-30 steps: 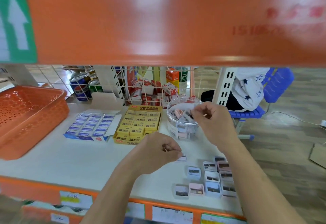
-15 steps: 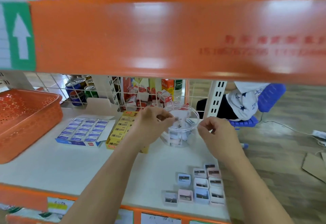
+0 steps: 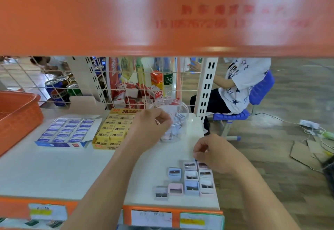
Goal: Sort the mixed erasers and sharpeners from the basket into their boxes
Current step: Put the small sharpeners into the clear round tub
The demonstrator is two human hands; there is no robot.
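Judging by their look, the small boxy pastel plastic sharpeners [image 3: 192, 177] should be light, stiff and a little slick. A pinch across two flat side walls, clear of the metal blade on top, seems the safest hold, and a dropped one would more likely skid away than break. About ten of them lie loose in rough rows just below the fingers [image 3: 198, 151] of the right hand [image 3: 214, 153]. Those fingers are curled down at the far row, but whether they grasp one I cannot tell.

The left hand [image 3: 151, 125] hovers at the near rim of the clear round plastic tub [image 3: 178, 115], its fingers [image 3: 163, 119] clenched together. A small shiny bit between thumb and forefinger suggests a sharpener pinched there. More sharpeners lie inside the tub, just beyond those fingers.

Left of the left fingers stands the open yellow cardboard box of 2B erasers [image 3: 110, 130] and, further left, the open blue-and-white cardboard box of erasers [image 3: 66, 132], both packed in neat rows. The orange perforated plastic basket [image 3: 19, 119] sits well apart at the far left.

All of this rests on a smooth white shelf board [image 3: 63, 166], under a low orange upper shelf [image 3: 162, 12] that leaves little headroom. Beyond the fingers, behind the white wire grid [image 3: 27, 77], stand drink cans [image 3: 57, 92] and cartons. To the right, a person in a star-print shirt [image 3: 240, 88] sits on a blue chair [image 3: 260, 88]
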